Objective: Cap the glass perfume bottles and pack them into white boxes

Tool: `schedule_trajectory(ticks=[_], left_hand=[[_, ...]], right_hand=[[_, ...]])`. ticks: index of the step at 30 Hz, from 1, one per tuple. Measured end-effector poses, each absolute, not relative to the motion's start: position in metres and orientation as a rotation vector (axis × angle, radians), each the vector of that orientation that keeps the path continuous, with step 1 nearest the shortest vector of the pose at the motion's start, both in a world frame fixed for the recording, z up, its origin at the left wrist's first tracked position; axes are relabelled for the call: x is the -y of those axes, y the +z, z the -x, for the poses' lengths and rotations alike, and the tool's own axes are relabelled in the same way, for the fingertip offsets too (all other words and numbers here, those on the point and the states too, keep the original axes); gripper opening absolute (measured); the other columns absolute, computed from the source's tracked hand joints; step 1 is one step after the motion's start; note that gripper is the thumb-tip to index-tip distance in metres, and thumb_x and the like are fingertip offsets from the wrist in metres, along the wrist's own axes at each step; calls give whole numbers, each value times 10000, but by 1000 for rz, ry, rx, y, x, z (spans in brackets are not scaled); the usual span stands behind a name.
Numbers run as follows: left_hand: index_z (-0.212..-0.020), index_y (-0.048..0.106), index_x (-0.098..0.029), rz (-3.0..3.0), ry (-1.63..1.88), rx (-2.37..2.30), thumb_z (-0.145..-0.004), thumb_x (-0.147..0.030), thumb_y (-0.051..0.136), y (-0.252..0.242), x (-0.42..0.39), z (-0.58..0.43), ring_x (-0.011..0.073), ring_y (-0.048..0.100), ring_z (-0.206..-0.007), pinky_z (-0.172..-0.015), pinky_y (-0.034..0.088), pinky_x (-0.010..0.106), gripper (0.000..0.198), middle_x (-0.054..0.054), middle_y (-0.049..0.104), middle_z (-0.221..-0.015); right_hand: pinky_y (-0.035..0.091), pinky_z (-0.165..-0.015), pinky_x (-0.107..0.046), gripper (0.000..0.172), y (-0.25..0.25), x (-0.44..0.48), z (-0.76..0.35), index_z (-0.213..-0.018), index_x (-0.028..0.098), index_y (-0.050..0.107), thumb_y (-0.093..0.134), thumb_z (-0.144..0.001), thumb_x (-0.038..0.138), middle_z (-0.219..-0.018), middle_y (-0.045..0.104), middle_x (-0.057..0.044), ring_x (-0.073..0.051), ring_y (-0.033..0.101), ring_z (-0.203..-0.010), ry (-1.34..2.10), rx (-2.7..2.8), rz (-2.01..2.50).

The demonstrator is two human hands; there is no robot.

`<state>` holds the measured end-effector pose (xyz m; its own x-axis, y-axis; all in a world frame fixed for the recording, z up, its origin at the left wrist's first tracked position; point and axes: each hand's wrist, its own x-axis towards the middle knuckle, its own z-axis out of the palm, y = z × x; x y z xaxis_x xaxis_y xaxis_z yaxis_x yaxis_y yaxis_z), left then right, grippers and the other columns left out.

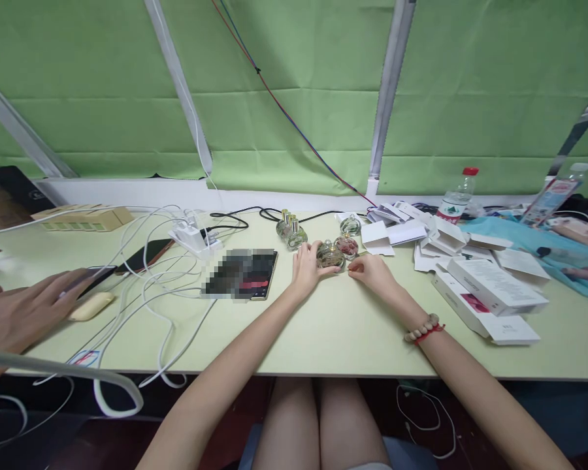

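My left hand [306, 269] is curled around a small round glass bottle [330, 256] with dark contents, resting on the pale green table [333, 333]. My right hand [372, 271] lies just to the right of that bottle, its fingers pinched together near the bottle's base; what they hold is too small to make out. A second round bottle with reddish contents [346, 246] stands right behind, and a clear one [350, 226] further back. A cluster of small bottles with metal caps [290, 231] stands to the left. A bead bracelet with red cord [424, 329] is on my right wrist.
White boxes [490, 294] and folded cards [402, 232] are piled on the right, with a water bottle [457, 196] behind. A phone [242, 274] lies left of my hands. Chargers and white cables [161, 274] spread left, where another person's hand [24, 307] rests on a phone.
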<state>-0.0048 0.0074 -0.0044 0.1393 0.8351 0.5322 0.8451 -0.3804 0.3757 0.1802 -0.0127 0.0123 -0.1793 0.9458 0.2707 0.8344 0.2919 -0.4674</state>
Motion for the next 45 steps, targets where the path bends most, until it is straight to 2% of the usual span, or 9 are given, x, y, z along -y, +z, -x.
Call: schedule_trajectory(ticks=[6,12,17,23,27,31,33,41,45], left_hand=[[-1330,414,-231,2428,-1018,1793,-726,-513,661,-2,-5,4,272,554,-1018,-866,401,393,711,96,555,-1043],[-1369,335,-203,2571,-1055,1698,-792,-451,586,-1,-1,2,284,519,-1147,-950,373,435,676,134,566,-1194],[-1401,244,-182,2573,-1067,1690,-795,-453,554,-11,-5,3,319,419,-1263,-1005,325,512,733,183,462,-1342],[-1403,261,-173,2583,-1007,1748,-826,-346,450,-14,-6,4,312,439,-1220,-1010,317,525,631,160,497,-1254],[-1381,304,-151,2377,-1281,1794,-841,-378,421,-9,-12,9,324,385,-1264,-1033,301,531,597,180,413,-1316],[-1376,300,-165,2141,-1561,1866,-809,-352,487,-11,-28,24,342,244,-1371,-1081,250,543,626,192,286,-1442],[-1377,294,-176,2114,-1624,1894,-800,-330,509,-12,-35,33,332,217,-1387,-1096,236,538,635,184,290,-1459],[-1339,341,-149,2114,-1532,2027,-792,-273,517,-2,-30,35,292,365,-1311,-1091,279,471,588,169,425,-1363],[-1256,436,-173,2101,-1440,2002,-798,-210,499,3,-24,32,274,428,-1239,-1038,348,451,464,151,469,-1244]], right_hand=[[389,-581,-245,122,18,19,-175,-752,215,731,616,-731,179,-779,712,-34,-170,636,-727,165,2031,1730],[390,-590,-250,143,19,20,-174,-770,223,735,595,-754,198,-799,719,-37,-182,638,-750,120,2048,1751],[388,-594,-260,184,22,23,-171,-843,238,728,556,-795,285,-852,729,-32,-196,648,-782,53,1963,1758],[407,-626,-266,229,26,27,-169,-923,243,704,502,-842,314,-902,734,-14,-192,657,-797,37,1825,1661],[410,-629,-268,235,27,27,-170,-919,245,702,500,-842,337,-888,735,-11,-190,662,-768,47,1759,1634],[409,-629,-266,225,27,26,-170,-894,251,702,506,-832,344,-865,734,3,-175,659,-713,79,1739,1613],[410,-627,-264,222,26,26,-169,-885,251,703,508,-828,342,-858,734,6,-170,657,-697,94,1730,1606],[405,-601,-255,211,23,25,-169,-869,247,703,518,-817,335,-870,733,16,-159,644,-670,86,1730,1578],[410,-603,-257,210,21,23,-169,-860,252,706,521,-813,341,-849,735,13,-160,644,-662,70,1726,1567]])
